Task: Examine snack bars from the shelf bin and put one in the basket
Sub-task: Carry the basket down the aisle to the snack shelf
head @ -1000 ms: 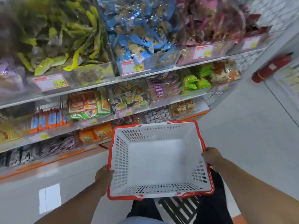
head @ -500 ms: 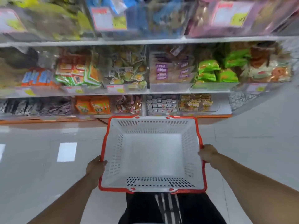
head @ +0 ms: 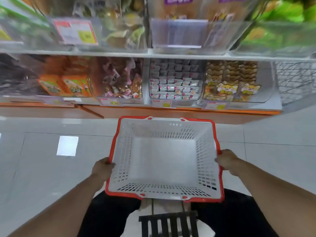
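A white plastic basket [head: 206, 161] with a red rim hangs in front of me, low over the floor, with nothing inside. My left hand [head: 102, 168] grips its left rim and my right hand [head: 226, 159] grips its right rim. Straight ahead on the bottom shelf stands a clear bin [head: 174, 81] packed with small white and grey wrapped snack bars. The basket's far edge is a short way in front of that bin.
Neighbouring bottom-shelf bins hold brown and pink wrapped sweets [head: 122, 82], orange packets [head: 68, 86] and yellow cartoon-printed packets [head: 230, 82]. A wire rack [head: 295, 79] stands at the right end. A higher shelf [head: 153, 53] overhangs. Glossy white floor tiles [head: 51, 168] lie to the left.
The view has dropped and moved closer to the shelves, so the bottom-shelf bins now fill the middle. Both hands have kept their hold on the basket, which has come lower.
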Available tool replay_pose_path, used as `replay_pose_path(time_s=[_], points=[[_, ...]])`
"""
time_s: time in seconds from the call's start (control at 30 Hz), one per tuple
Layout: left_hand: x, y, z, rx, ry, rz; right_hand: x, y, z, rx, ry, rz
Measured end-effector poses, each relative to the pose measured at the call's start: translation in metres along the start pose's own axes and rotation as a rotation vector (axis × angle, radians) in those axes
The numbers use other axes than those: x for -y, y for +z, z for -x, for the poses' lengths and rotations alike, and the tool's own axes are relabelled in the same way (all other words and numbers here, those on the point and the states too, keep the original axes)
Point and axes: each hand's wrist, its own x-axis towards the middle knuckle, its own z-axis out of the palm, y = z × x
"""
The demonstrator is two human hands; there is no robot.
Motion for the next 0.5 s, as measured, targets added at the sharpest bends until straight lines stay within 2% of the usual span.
replay_pose_path(time_s=[0.1,0.2,0.27,0.37,0.5], points=[[0.009,0.021,-0.048,0.028,-0.046,-0.002,0.0,0.018,-0.043,0.046,-0.03,0.055],[0.013,0.041,-0.092,0.146,-0.142,0.036,0.006,0.033,-0.088,0.088,-0.064,0.131],[0.013,0.054,-0.115,0.186,-0.166,0.014,0.011,0.037,-0.116,0.176,-0.072,0.203],[0.002,0.069,-0.143,0.204,-0.126,-0.074,0.02,0.037,-0.147,0.334,-0.097,0.324],[-0.013,0.079,-0.163,0.186,-0.041,-0.195,0.027,0.03,-0.168,0.414,-0.125,0.365]])
